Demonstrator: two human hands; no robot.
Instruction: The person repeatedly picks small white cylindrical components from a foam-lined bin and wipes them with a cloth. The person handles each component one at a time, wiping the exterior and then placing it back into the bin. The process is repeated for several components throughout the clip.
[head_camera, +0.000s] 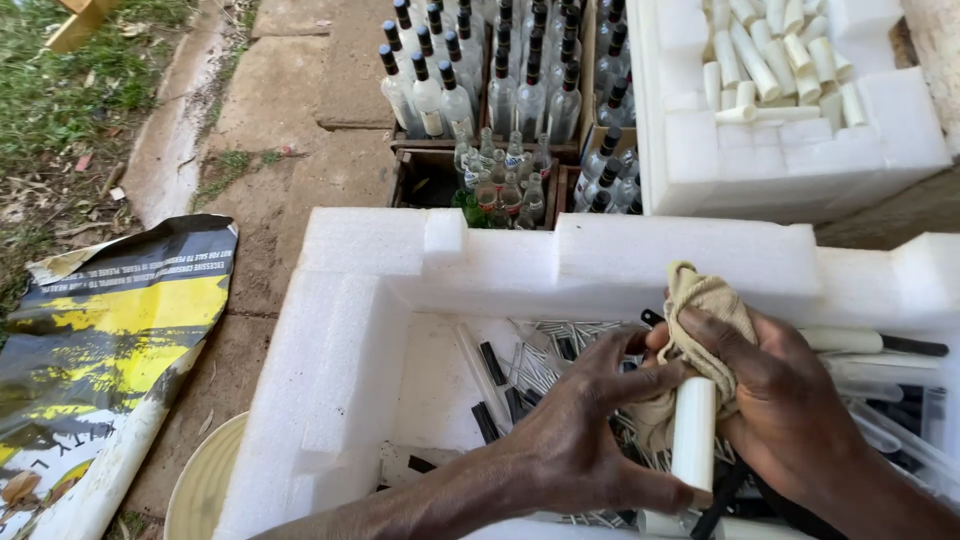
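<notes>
Left hand: fingers wrapped around the lower part of a white tube, held upright over the foam box.
Right hand: fingers clamped on a tan cloth, pressed against the tube's top.
Box contents: clear and black tubes.
Behind: crates of capped bottles; second foam box with white tubes.

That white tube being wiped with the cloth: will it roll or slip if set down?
The white tube looks round and smooth, so it would probably roll on a flat surface. It seems stiff, holding straight between the left hand and the right hand. The tan cloth drapes limply and likely aids grip.
</notes>
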